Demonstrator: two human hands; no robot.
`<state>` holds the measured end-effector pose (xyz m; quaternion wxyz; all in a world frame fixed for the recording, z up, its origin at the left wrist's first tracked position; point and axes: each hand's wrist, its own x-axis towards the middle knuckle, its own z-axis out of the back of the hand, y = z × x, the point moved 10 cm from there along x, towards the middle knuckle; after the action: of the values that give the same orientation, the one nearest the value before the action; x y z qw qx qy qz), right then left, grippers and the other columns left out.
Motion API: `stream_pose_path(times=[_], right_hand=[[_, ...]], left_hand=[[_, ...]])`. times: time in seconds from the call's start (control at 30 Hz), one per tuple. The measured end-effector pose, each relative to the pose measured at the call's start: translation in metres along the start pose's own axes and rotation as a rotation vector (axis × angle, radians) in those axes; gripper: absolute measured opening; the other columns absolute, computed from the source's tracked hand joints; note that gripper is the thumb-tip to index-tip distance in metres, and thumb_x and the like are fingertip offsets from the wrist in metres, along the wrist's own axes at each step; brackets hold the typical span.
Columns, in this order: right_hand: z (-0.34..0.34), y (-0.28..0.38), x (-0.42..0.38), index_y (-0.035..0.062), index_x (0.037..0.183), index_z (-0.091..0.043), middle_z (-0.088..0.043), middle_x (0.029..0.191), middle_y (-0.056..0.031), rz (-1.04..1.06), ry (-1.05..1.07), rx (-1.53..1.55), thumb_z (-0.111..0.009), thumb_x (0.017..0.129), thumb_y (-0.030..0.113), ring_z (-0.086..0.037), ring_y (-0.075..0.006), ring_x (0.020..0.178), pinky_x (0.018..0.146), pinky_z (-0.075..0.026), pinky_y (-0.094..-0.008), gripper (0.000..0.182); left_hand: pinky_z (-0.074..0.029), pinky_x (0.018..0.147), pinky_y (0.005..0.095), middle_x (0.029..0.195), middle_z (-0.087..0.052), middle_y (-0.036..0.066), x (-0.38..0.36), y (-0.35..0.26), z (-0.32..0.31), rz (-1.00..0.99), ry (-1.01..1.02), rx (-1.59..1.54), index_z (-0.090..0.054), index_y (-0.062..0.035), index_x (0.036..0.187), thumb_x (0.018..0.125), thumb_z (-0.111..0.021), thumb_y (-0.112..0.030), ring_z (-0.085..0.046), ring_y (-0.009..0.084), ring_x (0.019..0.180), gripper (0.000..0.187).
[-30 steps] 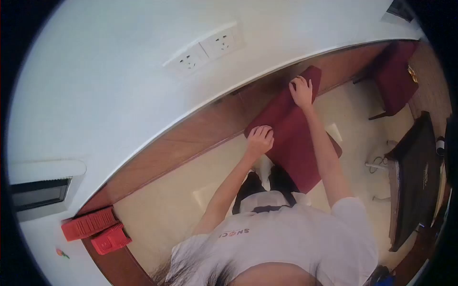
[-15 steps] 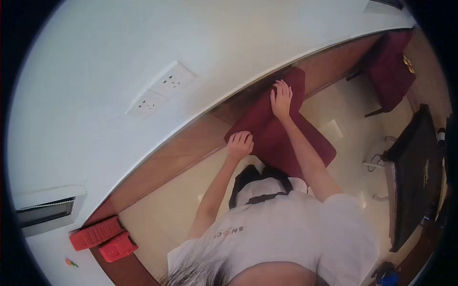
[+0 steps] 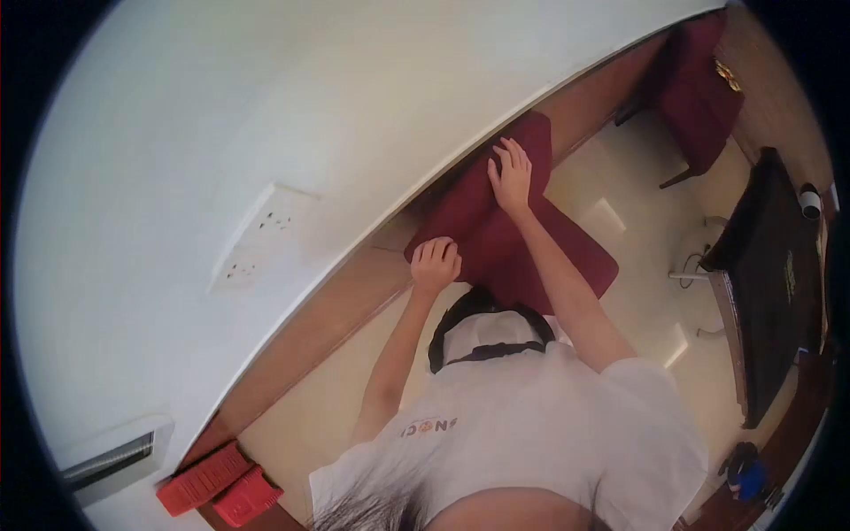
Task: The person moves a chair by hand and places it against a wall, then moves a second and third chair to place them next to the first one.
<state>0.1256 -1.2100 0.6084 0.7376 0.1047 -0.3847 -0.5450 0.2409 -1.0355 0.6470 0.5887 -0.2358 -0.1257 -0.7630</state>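
A dark red upholstered chair (image 3: 571, 252) stands against the wall's wood panelling in the head view. At the near edge of its backrest my left hand (image 3: 435, 265) is closed, fingers curled onto the red fabric; the fingertips are partly hidden. My right hand (image 3: 512, 180) lies on the upper part of the backrest, its fingers stretched out and slightly apart. Both arms reach forward from my white T-shirt (image 3: 540, 416), and the chair lies directly in front of my body.
A second dark red chair (image 3: 695, 97) is at the upper right. Below it is a dark table-like piece (image 3: 775, 283) with metal legs. Two red plastic baskets (image 3: 204, 478) are at the lower left. A white wall socket plate (image 3: 266, 234) sits above the panelling (image 3: 328, 327).
The view has shifted and turned slightly, so wall, baskets and furniture appear displaced. Both hands remain on the red chair, in nearly the same places.
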Motion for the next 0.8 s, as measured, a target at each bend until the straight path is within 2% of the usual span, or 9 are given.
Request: stream_pose_path(times=[0.17,0.3,0.37,0.4,0.43,0.53,0.57,0.67,0.8], right_hand=[[0.015,-0.022,0.061,0.0080,0.106,-0.051,-0.045,0.121,-0.0076,-0.051,-0.072,-0.019,-0.055,0.080,0.018,-0.036,-0.0260,0.119,0.097,-0.028,-0.0422,0.028],[0.059,0.011,-0.018,0.0063,0.111,-0.046,-0.044,0.122,-0.0083,0.003,-0.090,-0.030,-0.056,0.080,0.019,-0.035,-0.0267,0.120,0.097,-0.028,-0.0431,0.034],[0.091,0.018,-0.064,0.0034,0.115,-0.041,-0.043,0.123,-0.0098,-0.056,-0.216,0.092,-0.056,0.080,0.020,-0.034,-0.0280,0.121,0.098,-0.027,-0.0437,0.041],[0.097,0.019,-0.080,-0.0001,0.119,-0.036,-0.038,0.126,-0.0165,-0.066,-0.189,0.074,-0.058,0.080,0.024,-0.032,-0.0329,0.121,0.098,-0.026,-0.0444,0.051],[0.100,0.022,-0.090,-0.0001,0.119,-0.036,-0.038,0.126,-0.0165,-0.063,-0.196,0.075,-0.058,0.080,0.024,-0.032,-0.0329,0.121,0.098,-0.026,-0.0444,0.051],[0.105,-0.010,-0.097,-0.0020,0.126,-0.028,-0.021,0.129,-0.0298,-0.284,-0.276,0.129,-0.061,0.077,0.036,-0.024,-0.0413,0.120,0.099,-0.023,-0.0455,0.070],[0.104,-0.014,-0.088,-0.0020,0.126,-0.028,-0.021,0.129,-0.0298,-0.285,-0.283,0.121,-0.061,0.077,0.036,-0.024,-0.0413,0.120,0.099,-0.023,-0.0455,0.070],[0.096,-0.055,-0.087,-0.0002,0.132,-0.011,-0.013,0.131,-0.0312,-0.624,-0.334,0.409,-0.065,0.072,0.044,-0.020,-0.0424,0.121,0.100,-0.022,-0.0451,0.092],[0.097,-0.074,-0.097,-0.0004,0.133,-0.009,-0.012,0.131,-0.0312,-0.792,-0.384,0.508,-0.066,0.072,0.040,-0.019,-0.0425,0.121,0.100,-0.023,-0.0455,0.092]], left_hand=[[-0.041,0.068,0.0324,0.087,-0.055,-0.001,0.073,0.000,-0.008,-0.009,-0.033,0.001,-0.058,-0.0126,0.077,0.062,-0.062,-0.016,-0.053,0.0174,0.079,0.016],[-0.041,0.068,0.0318,0.086,-0.055,-0.002,-0.008,-0.042,0.036,-0.016,-0.125,0.083,-0.058,-0.0130,0.075,0.062,-0.061,-0.015,-0.052,0.0159,0.078,0.013],[-0.041,0.068,0.0318,0.086,-0.055,-0.002,-0.047,-0.066,0.056,-0.037,-0.140,0.095,-0.058,-0.0132,0.074,0.063,-0.062,-0.015,-0.052,0.0159,0.079,0.012],[-0.041,0.067,0.0318,0.086,-0.055,-0.002,-0.060,-0.078,0.066,-0.045,-0.160,0.091,-0.058,-0.0131,0.074,0.063,-0.062,-0.015,-0.052,0.0160,0.079,0.012],[-0.041,0.067,0.0318,0.085,-0.055,-0.002,-0.067,-0.085,0.072,-0.054,-0.179,0.086,-0.057,-0.0131,0.074,0.063,-0.062,-0.015,-0.052,0.0162,0.078,0.012],[-0.041,0.067,0.0324,0.085,-0.055,-0.001,-0.058,-0.087,0.066,-0.059,-0.167,0.055,-0.058,-0.0128,0.074,0.063,-0.063,-0.015,-0.052,0.0163,0.079,0.012],[-0.041,0.067,0.0324,0.085,-0.055,-0.001,-0.049,-0.087,0.062,-0.064,-0.171,0.047,-0.058,-0.0128,0.074,0.063,-0.063,-0.015,-0.052,0.0163,0.079,0.012],[-0.041,0.067,0.0325,0.086,-0.055,-0.002,-0.026,-0.089,0.052,-0.062,-0.182,0.026,-0.058,-0.0125,0.077,0.064,-0.062,-0.016,-0.053,0.0162,0.079,0.014],[-0.041,0.068,0.0314,0.086,-0.056,-0.002,-0.018,-0.104,0.043,-0.053,-0.221,-0.034,-0.059,-0.0129,0.076,0.064,-0.061,-0.015,-0.054,0.0161,0.080,0.013]])
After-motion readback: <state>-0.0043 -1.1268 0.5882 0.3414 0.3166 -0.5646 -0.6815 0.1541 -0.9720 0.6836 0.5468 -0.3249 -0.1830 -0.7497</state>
